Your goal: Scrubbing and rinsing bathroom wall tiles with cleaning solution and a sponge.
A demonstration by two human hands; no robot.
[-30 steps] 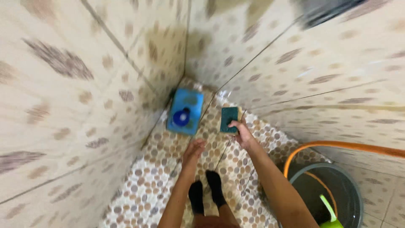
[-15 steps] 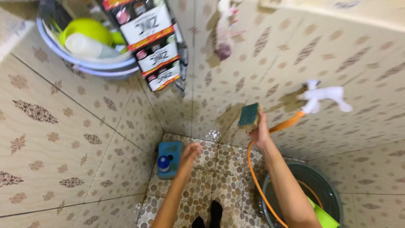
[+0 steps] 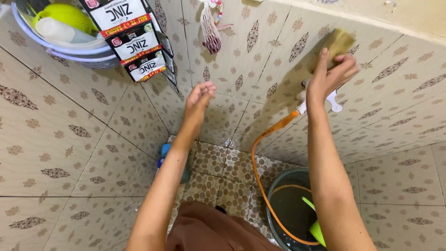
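Observation:
My right hand (image 3: 328, 74) presses a yellow sponge (image 3: 335, 42) high against the patterned wall tiles, just above a white tap (image 3: 331, 98). An orange hose (image 3: 263, 144) runs from the tap down into a grey bucket (image 3: 281, 198) at the lower right. My left hand (image 3: 200, 96) is raised in the air near the wall corner, fingers loosely curled and holding nothing. A blue container (image 3: 163, 152) stands on the pebble floor in the corner, partly hidden behind my left forearm.
A corner shelf basin (image 3: 69, 49) with a green item hangs top left, next to a strip of sachets (image 3: 134, 42). A small mesh bag (image 3: 211, 33) hangs on the wall. A green scoop (image 3: 314, 223) sits in the bucket. Brown clothing shows at the bottom.
My right hand lifted the sponge from near the floor up to the upper wall. My left hand rose from floor level to chest height, and my view tilted upward.

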